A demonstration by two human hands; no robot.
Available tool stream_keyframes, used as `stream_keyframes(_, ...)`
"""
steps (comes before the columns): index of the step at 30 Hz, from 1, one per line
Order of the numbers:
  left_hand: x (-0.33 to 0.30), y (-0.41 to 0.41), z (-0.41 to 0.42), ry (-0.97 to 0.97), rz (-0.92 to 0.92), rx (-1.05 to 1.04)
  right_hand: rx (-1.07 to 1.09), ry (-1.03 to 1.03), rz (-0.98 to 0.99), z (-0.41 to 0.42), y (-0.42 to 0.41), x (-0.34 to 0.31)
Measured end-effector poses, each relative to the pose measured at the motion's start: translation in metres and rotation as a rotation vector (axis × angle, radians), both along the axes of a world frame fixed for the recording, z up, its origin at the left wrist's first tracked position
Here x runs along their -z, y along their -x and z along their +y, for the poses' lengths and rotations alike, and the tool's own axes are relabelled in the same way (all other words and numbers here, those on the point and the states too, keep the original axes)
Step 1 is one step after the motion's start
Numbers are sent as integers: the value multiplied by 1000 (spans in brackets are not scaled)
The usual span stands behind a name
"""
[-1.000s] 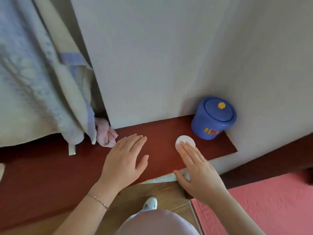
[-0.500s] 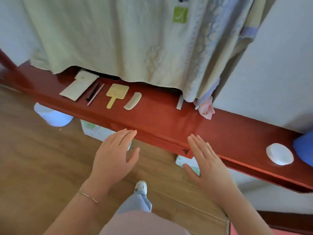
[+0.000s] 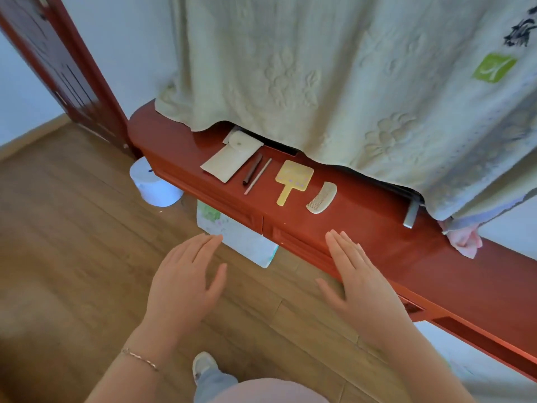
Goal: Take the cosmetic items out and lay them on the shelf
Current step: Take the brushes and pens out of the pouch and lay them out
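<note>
Hands hung flat and free above the floor and the shelf's front edge, holding nothing. The left hand (image 3: 186, 274) hovered at about seven o'clock of the view, its fingers straight and close together, thumb splayed, over the wood floor (image 3: 66, 228). The right hand (image 3: 360, 283) sat at about five o'clock, fingers straight and together, its tips over the front edge of the red shelf (image 3: 377, 237); whether they touched the wood could not be told.

The cosmetic items lay in a row on the shelf at roughly twelve o'clock from the hands: a pale pouch (image 3: 232, 159) at the row's left end, then a dark pencil (image 3: 252, 170) and a thin pink stick (image 3: 258, 175) just beside each other, a yellow hand mirror (image 3: 293, 178) with its handle pointing toward the person, and a cream comb (image 3: 322, 197) at the right end. They were set apart, none overlapping, probably so each could be seen and reached singly. The pouch lay flat with its flap open, which suggested it had been emptied and the laying-out was near done or done.

A green cloth (image 3: 305, 68) hung down behind the row, its hem just over the pouch's far end. Under the shelf, at ten o'clock from the left hand, stood a white tub (image 3: 154, 187), with a flowered box (image 3: 241, 239) near it.
</note>
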State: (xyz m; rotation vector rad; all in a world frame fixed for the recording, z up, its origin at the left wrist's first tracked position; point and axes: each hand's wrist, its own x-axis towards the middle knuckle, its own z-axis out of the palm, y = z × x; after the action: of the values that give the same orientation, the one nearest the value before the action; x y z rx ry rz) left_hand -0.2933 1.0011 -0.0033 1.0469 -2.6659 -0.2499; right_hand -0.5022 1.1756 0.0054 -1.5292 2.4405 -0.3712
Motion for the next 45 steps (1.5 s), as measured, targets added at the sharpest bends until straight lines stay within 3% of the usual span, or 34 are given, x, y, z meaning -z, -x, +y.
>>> stream_keyframes(16, 2, -42, -183, -17, -21, 138, 269, -51, -161, -148, -57, -17)
stream_keyframes(23, 21, -13, -211, -108, -55, 147, 284, -84, -194, -188, -35, 3)
stream_keyframes(30, 24, 22, -262, -169, -107, 129, 210, -101, -245, -282, 15, 22)
stream_keyframes(38, 60, 102, -312, -373, -55, 110, 115, -156, -158, -375, 82, 58)
stream_keyframes(45, 86, 161, -330, -460, -169, 202, 101, -203, -69, -406, 102, 87)
